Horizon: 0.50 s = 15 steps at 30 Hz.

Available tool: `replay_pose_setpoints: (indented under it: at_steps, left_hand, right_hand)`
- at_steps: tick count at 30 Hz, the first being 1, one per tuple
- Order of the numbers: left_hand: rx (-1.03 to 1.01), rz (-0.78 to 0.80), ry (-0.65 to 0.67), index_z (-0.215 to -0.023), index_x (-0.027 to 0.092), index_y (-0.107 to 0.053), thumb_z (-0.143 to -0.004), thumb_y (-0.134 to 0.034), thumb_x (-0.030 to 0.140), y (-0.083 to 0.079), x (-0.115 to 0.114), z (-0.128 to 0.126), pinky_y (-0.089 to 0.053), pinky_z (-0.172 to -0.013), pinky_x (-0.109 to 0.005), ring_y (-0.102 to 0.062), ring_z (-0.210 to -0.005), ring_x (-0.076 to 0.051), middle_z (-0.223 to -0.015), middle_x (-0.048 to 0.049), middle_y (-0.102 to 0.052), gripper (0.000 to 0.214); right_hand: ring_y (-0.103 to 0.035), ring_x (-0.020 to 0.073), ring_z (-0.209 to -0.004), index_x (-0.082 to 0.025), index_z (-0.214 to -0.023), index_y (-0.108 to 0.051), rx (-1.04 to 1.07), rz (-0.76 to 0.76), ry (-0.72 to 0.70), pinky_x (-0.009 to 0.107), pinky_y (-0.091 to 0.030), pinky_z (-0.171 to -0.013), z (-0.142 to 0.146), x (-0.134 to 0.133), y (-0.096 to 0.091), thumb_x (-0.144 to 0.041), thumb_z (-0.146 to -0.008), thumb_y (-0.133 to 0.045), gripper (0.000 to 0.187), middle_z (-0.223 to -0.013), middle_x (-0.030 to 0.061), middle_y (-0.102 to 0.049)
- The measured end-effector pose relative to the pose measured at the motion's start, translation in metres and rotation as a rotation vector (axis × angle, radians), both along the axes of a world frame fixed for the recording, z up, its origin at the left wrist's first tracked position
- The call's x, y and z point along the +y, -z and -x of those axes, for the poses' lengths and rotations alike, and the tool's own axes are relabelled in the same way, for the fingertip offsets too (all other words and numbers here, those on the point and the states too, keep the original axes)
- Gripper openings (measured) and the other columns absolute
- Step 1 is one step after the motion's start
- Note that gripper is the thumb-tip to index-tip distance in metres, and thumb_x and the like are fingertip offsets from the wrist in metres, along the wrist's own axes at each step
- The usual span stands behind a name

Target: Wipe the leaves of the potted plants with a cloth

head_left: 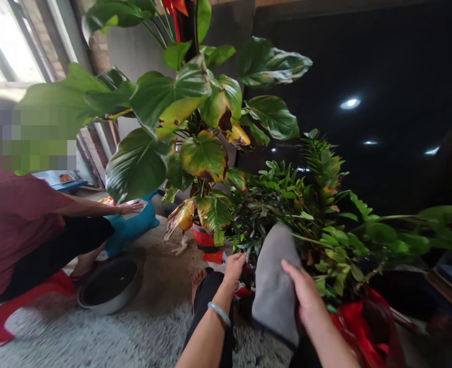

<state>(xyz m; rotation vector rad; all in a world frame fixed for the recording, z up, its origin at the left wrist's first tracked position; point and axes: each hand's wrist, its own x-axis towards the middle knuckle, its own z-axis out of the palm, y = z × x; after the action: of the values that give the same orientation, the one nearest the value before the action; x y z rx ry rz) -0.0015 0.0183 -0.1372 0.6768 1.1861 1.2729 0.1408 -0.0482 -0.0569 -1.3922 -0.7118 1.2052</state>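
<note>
My right hand (304, 291) grips a grey cloth piece (275, 278), rounded at the top like a slipper's toe and trimmed dark along its lower edge. The thumb lies on its near face; the other fingers are hidden behind it. To the left, apart from the cloth, is my left hand (234, 270), its fingers curled together above my knee. What they pinch, if anything, cannot be made out. A pale bangle (219, 313) circles that wrist. Leafy potted plants (264, 214) stand just beyond both hands.
A large-leaved plant (205, 153) rises ahead from a red pot (203, 236). Red wrapping (364, 327) surrounds a pot at right. On the left a person (22, 220) sits on a red stool (30, 306), one hand on a blue object (132, 227), beside a grey basin (111, 286).
</note>
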Motion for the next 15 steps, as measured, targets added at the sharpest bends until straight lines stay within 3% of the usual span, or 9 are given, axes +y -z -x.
replay_pose_setpoints:
  at_steps: [3, 5, 7, 10, 12, 15]
  left_hand:
    - [-0.016, -0.01, -0.022, -0.041, 0.017, -0.047, -0.05, -0.078, 0.048, 0.0, 0.0, 0.003, -0.023, -0.04, -0.02, -0.033, -0.036, -0.005, -0.036, 0.0067, -0.039, 0.044]
    - [-0.025, -0.013, -0.026, -0.041, 0.017, -0.047, -0.048, -0.078, 0.046, 0.0, 0.0, 0.007, -0.023, -0.04, -0.02, -0.032, -0.036, -0.004, -0.036, 0.0074, -0.038, 0.043]
    - [-0.033, -0.004, -0.016, -0.044, 0.017, -0.05, -0.047, -0.079, 0.045, -0.001, -0.001, 0.01, -0.027, -0.04, -0.021, -0.037, -0.037, -0.006, -0.037, 0.0066, -0.041, 0.04]
    - [-0.039, 0.012, -0.007, -0.049, 0.017, -0.055, -0.047, -0.079, 0.045, -0.003, -0.003, 0.013, -0.034, -0.042, -0.022, -0.046, -0.041, -0.009, -0.04, 0.0046, -0.047, 0.037]
    - [-0.037, 0.02, -0.007, -0.05, 0.016, -0.056, -0.046, -0.08, 0.045, -0.004, -0.004, 0.014, -0.036, -0.043, -0.022, -0.047, -0.042, -0.01, -0.042, 0.0041, -0.048, 0.037]
    - [-0.03, 0.031, -0.019, -0.052, 0.016, -0.059, -0.05, -0.078, 0.047, -0.004, -0.003, 0.016, -0.036, -0.043, -0.023, -0.047, -0.042, -0.011, -0.042, 0.0035, -0.048, 0.036]
  right_hand:
    - [-0.071, 0.0316, -0.074, -0.019, -0.073, -0.073, -0.071, 0.059, -0.157, 0.04, -0.057, -0.065, 0.014, -0.026, 0.012, -0.043, -0.049, -0.073, 0.035, -0.07, 0.0077, -0.076]
    - [-0.071, 0.0308, -0.074, -0.018, -0.074, -0.073, -0.098, 0.017, -0.122, 0.038, -0.056, -0.066, 0.013, -0.032, -0.001, -0.043, -0.047, -0.073, 0.037, -0.071, 0.0076, -0.076]
    - [-0.07, 0.0299, -0.075, -0.017, -0.08, -0.073, -0.095, -0.071, 0.004, 0.037, -0.056, -0.067, 0.004, -0.02, -0.024, -0.044, -0.049, -0.073, 0.041, -0.073, 0.0077, -0.076]
    - [-0.07, 0.0269, -0.08, -0.017, -0.093, -0.07, -0.063, -0.287, 0.223, 0.036, -0.054, -0.07, -0.007, 0.017, -0.054, -0.043, -0.056, -0.071, 0.045, -0.083, 0.0066, -0.077]
    - [-0.069, 0.026, -0.082, -0.018, -0.096, -0.069, -0.056, -0.356, 0.255, 0.035, -0.054, -0.071, -0.008, 0.039, -0.057, -0.041, -0.057, -0.07, 0.045, -0.087, 0.0061, -0.077]
    - [-0.069, 0.0274, -0.078, -0.018, -0.085, -0.07, -0.08, -0.211, 0.117, 0.036, -0.054, -0.067, 0.004, 0.044, -0.041, -0.038, -0.053, -0.071, 0.038, -0.08, 0.0068, -0.077]
